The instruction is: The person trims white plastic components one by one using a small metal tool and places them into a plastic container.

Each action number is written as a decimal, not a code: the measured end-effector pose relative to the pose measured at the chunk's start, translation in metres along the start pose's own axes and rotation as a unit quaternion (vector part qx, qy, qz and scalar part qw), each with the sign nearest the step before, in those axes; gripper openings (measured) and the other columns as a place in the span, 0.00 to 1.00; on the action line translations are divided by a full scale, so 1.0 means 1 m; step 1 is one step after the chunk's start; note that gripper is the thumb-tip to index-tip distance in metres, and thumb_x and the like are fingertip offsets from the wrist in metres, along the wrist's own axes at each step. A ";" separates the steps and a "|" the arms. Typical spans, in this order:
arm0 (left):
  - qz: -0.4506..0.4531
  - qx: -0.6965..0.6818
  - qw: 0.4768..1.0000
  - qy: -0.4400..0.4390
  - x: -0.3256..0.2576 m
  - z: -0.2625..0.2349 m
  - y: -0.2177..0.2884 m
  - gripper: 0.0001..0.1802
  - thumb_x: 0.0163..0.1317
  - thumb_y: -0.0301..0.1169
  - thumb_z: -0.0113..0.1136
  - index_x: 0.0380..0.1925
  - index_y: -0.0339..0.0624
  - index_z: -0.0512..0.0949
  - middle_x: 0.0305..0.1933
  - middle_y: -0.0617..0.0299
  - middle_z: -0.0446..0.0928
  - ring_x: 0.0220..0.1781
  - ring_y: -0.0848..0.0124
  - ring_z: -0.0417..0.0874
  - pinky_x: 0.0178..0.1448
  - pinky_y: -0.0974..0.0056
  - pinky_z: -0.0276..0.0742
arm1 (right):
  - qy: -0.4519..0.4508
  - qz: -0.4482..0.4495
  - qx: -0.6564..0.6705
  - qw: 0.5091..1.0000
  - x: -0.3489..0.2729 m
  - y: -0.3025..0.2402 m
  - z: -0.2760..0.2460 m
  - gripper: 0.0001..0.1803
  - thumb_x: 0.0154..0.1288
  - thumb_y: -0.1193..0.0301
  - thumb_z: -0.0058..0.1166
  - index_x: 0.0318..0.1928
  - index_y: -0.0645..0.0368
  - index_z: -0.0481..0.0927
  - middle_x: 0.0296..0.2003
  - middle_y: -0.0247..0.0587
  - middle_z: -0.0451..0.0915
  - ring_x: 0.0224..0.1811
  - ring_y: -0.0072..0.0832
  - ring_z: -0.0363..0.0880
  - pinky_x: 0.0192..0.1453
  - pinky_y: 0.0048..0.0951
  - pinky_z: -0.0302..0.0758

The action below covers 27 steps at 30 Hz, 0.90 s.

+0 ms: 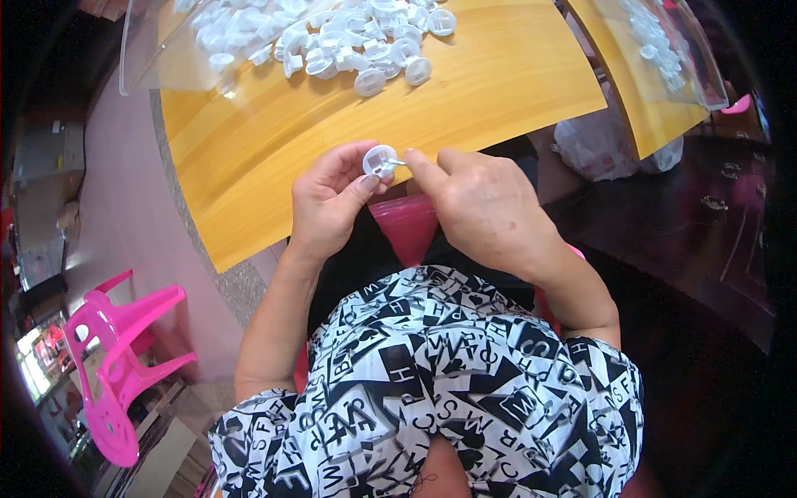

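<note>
Head view: at twelve o'clock, clamped between thumb and fingers of left hand, white plastic disc. At four o'clock from it, right hand, forefinger extended to thin prong; thumb hidden, so cannot tell whether pinching. Risk of disc slipping if pushed sideways, then falling past edge of table toward six o'clock.

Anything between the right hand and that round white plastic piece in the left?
Only a small slim part, by the right hand; I can't tell whether it's attached to the round white plastic piece. Nothing else visible intervenes.
</note>
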<state>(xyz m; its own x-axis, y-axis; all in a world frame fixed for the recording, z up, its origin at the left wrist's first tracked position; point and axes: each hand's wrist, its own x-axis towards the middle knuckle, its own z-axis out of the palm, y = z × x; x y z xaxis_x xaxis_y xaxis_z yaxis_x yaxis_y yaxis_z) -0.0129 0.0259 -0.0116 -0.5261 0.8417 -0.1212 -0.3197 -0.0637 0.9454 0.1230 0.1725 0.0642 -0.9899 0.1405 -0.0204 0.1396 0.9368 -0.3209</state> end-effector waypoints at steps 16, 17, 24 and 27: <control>0.021 -0.017 0.999 -0.020 0.001 -0.004 -0.004 0.17 0.65 0.21 0.55 0.54 0.31 0.71 0.48 0.54 0.78 0.45 0.71 0.82 0.48 0.69 0.80 | 0.064 -0.014 -0.041 0.997 0.000 -0.002 0.009 0.20 0.53 0.73 0.54 0.48 0.64 0.77 0.26 0.41 0.74 0.28 0.35 0.78 0.28 0.33 0.75; 0.021 -0.017 0.999 -0.020 0.001 -0.004 -0.004 0.17 0.65 0.21 0.55 0.54 0.31 0.71 0.48 0.54 0.78 0.45 0.71 0.82 0.48 0.69 0.80 | 0.071 -0.017 -0.053 0.996 0.000 -0.002 0.012 0.24 0.51 0.74 0.53 0.52 0.62 0.78 0.26 0.39 0.72 0.28 0.33 0.76 0.28 0.33 0.73; 0.033 0.004 0.999 -0.019 0.001 -0.001 -0.004 0.17 0.65 0.19 0.53 0.54 0.31 0.71 0.48 0.55 0.78 0.45 0.72 0.81 0.49 0.69 0.80 | 0.071 -0.009 -0.101 0.992 0.001 -0.007 0.018 0.23 0.52 0.72 0.53 0.52 0.62 0.78 0.26 0.39 0.72 0.29 0.32 0.75 0.29 0.31 0.73; 0.033 0.008 0.999 -0.015 0.000 -0.001 -0.004 0.17 0.65 0.18 0.53 0.54 0.30 0.71 0.48 0.55 0.78 0.45 0.72 0.81 0.49 0.69 0.80 | 0.071 -0.007 -0.118 0.990 0.002 -0.009 0.020 0.23 0.53 0.71 0.52 0.52 0.62 0.78 0.26 0.38 0.72 0.28 0.32 0.75 0.28 0.30 0.72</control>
<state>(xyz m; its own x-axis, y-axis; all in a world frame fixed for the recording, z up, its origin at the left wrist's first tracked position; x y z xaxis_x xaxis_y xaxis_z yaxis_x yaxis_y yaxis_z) -0.0120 0.0258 -0.0156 -0.5213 0.8520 -0.0489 -0.2716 -0.1113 0.9559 0.1194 0.1577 0.0484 -0.9805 0.1552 0.1207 0.1449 0.9854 -0.0899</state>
